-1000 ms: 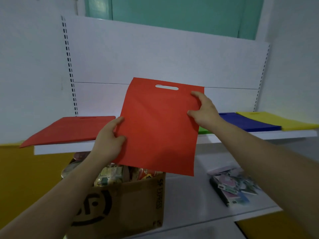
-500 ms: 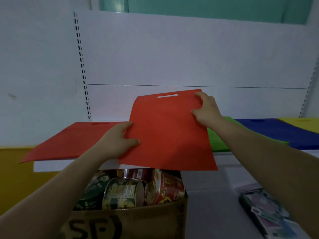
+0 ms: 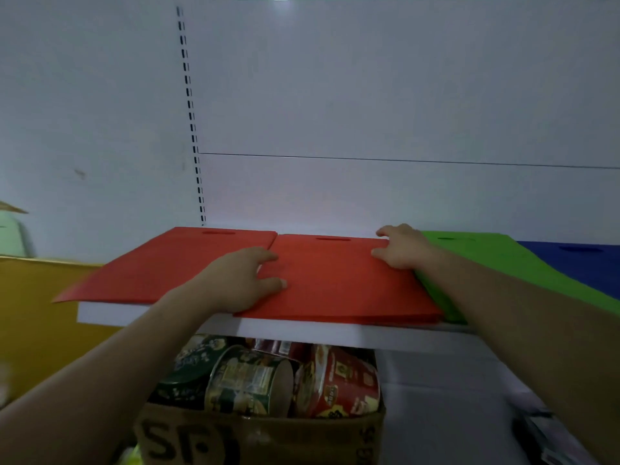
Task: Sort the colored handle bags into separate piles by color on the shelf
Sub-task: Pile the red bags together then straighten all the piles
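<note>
A red handle bag (image 3: 335,280) lies flat on the white shelf (image 3: 302,332), its slot handle toward the back wall. My left hand (image 3: 245,280) rests on its left edge with fingers and thumb spread on top. At the bag's far right corner my right hand (image 3: 401,250) presses down, thumb and forefinger on the fabric. Another red bag pile (image 3: 174,266) lies directly to the left, overhanging the shelf end. To the right come a green bag pile (image 3: 496,263) and a blue bag pile (image 3: 577,263).
Below the shelf stands an open cardboard box (image 3: 261,437) filled with several cans and instant-noodle cups. A yellow panel (image 3: 37,307) is at the left. Small packets (image 3: 540,437) lie on the lower surface at the bottom right. The white slotted back wall rises behind the shelf.
The red bag went from upright in the air to flat on the shelf beside the red pile. Both hands came down with it, and the view moved closer and left.
</note>
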Motion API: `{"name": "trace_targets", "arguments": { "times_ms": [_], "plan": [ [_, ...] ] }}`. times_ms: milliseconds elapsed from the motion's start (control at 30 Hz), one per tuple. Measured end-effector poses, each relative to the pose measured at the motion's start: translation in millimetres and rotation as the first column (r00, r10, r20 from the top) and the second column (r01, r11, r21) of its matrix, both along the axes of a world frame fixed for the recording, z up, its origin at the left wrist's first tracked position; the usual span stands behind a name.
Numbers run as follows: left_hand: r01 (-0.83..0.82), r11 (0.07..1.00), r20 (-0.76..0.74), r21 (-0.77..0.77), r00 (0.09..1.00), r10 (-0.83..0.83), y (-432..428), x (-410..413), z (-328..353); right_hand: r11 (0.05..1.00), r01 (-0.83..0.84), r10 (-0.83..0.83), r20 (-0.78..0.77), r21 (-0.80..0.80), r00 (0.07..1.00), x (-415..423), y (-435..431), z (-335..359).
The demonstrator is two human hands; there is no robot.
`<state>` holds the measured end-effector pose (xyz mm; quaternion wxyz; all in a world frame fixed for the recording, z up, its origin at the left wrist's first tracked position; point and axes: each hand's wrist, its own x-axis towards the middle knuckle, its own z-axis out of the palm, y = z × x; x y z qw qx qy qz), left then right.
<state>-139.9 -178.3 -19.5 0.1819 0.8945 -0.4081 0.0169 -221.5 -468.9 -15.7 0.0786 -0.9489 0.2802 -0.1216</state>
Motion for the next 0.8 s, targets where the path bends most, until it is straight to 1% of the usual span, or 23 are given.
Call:
{"name": "trace_targets", "arguments": {
  "times_ms": [100, 167, 200, 367, 567, 700, 800],
  "plan": [
    [0.145, 0.982, -0.126, 0.121, 0.984, -0.130, 5, -7, 2, 0.990, -0.123, 0.130, -0.099, 0.070, 0.987, 1, 7, -2],
    [0.175, 0.964, -0.185, 0.203, 0.973, -0.138, 8, -11, 2, 0.979, -0.168, 0.187, -0.182, 0.119, 0.965, 1, 11, -4],
    [0.174, 0.962, -0.186, 0.212, 0.973, -0.135, 8, -11, 0, 0.977, -0.170, 0.193, -0.200, 0.126, 0.961, 2, 12, -5],
    [0.174, 0.973, -0.121, 0.150, 0.980, -0.156, 8, -6, -7, 0.985, -0.157, 0.169, -0.216, 0.074, 0.962, 6, 12, -6],
    [0.175, 0.971, -0.089, 0.165, 0.983, -0.162, 9, -5, -8, 0.987, -0.148, 0.160, -0.242, 0.071, 0.957, 0, 14, -3],
    [0.160, 0.971, -0.093, 0.180, 0.985, -0.145, 8, -7, -8, 0.986, -0.151, 0.163, -0.276, 0.065, 0.947, -2, 14, -3],
    [0.136, 0.971, -0.134, 0.198, 0.985, -0.111, 8, -14, -4, 0.987, -0.150, 0.159, -0.262, 0.052, 0.952, -2, 14, 0]
  ]
}}
